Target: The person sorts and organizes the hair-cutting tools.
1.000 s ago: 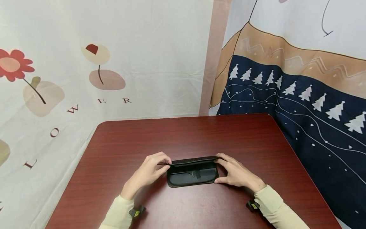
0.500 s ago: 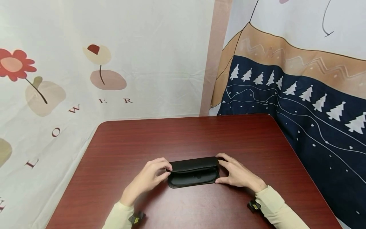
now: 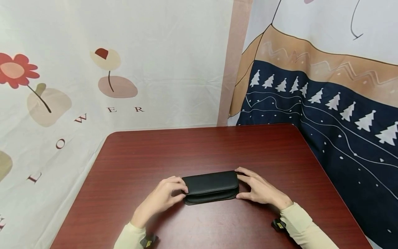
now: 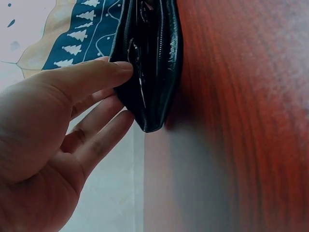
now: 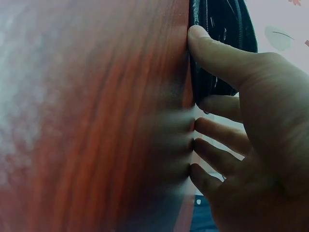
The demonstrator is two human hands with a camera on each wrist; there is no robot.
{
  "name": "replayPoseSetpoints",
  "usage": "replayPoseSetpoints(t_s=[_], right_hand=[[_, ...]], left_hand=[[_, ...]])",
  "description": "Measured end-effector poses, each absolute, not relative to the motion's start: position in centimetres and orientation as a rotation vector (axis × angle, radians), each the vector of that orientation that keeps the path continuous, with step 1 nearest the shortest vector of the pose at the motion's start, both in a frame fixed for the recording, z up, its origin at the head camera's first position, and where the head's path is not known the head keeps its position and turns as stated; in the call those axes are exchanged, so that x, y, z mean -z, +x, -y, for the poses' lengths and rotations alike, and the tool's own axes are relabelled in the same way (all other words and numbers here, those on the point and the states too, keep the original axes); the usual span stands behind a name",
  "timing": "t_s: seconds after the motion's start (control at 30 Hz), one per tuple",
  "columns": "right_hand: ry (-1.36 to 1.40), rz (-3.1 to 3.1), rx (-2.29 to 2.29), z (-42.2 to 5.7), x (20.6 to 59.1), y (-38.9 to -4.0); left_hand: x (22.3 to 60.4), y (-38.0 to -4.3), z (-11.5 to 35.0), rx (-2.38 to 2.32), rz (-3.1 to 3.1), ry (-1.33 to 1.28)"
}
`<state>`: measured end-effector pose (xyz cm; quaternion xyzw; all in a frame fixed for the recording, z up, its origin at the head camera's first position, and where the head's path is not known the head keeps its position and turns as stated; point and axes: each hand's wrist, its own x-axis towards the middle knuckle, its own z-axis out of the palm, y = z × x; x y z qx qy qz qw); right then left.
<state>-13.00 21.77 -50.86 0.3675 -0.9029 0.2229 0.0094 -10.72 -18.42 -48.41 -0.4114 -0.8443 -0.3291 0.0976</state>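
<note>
A black zippered case (image 3: 210, 184) lies on the reddish-brown table, its lid lowered close over the base with a dark gap along the front. At its left end my left hand (image 3: 163, 197) pinches the lid, thumb at the zipper edge and fingers on the outer side, as the left wrist view of the hand (image 4: 63, 116) shows. My right hand (image 3: 261, 188) grips the right end, with the thumb at the front of the base and the index finger at the back corner. In the right wrist view, the right thumb (image 5: 217, 53) lies over the lower zippered rim of the case (image 5: 227, 29).
The table (image 3: 199, 148) has a rounded far edge near a white flower-print curtain (image 3: 174, 69). A navy and tan tree-print curtain (image 3: 326, 103) hangs along the right side. Each wrist carries a small dark camera (image 3: 278, 224).
The lid has come down toward me, from standing up with the tray inside visible to nearly covering the base. My left hand followed it down; the right hand kept its hold.
</note>
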Motion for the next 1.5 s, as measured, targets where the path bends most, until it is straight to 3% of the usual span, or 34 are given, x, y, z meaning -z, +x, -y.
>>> replayPoseSetpoints(t_s=[1.03, 1.5], right_hand=[[1.141, 2.837, -0.713, -21.8, 50.9, -13.0], [1.096, 2.912, -0.721, -21.7, 50.7, -12.8]], left_hand=[[48.0, -9.5, 17.5, 0.704, 2.715, -1.155], [48.0, -9.7, 17.1, 0.720, 2.690, -0.933]])
